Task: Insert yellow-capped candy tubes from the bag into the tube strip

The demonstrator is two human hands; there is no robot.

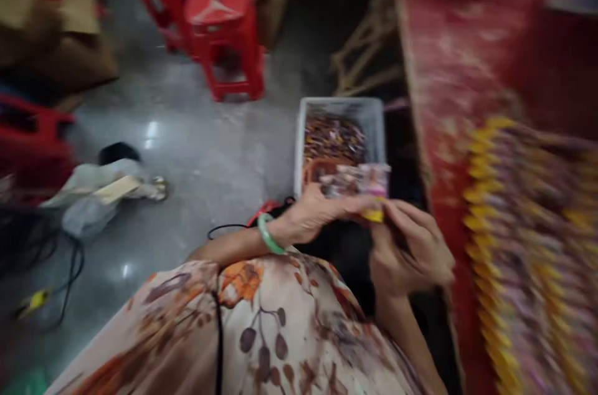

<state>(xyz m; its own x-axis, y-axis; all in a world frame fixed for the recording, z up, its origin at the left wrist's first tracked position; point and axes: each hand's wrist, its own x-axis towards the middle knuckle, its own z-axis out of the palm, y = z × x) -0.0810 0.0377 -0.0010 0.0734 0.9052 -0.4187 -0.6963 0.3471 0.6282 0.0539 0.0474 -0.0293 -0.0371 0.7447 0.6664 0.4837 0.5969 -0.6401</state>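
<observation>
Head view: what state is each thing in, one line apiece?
Left hand: closed on the packet's left end.
Right hand: pinching the packet's yellow edge.
Packet: held up between both hands, blurred.
White bin: open, partly filled with small pieces.
Red stool: upright on the floor.
Packets on red table: laid in rows.

Red stools point(224, 27), green bangle point(268, 235), floral-patterned brown-and-cream garment point(261, 333), yellow-topped packets point(527, 245).

2 hands point(313, 215) point(411, 252) gripping packet point(357, 186) (blurred), grey bin point(343, 107)
</observation>
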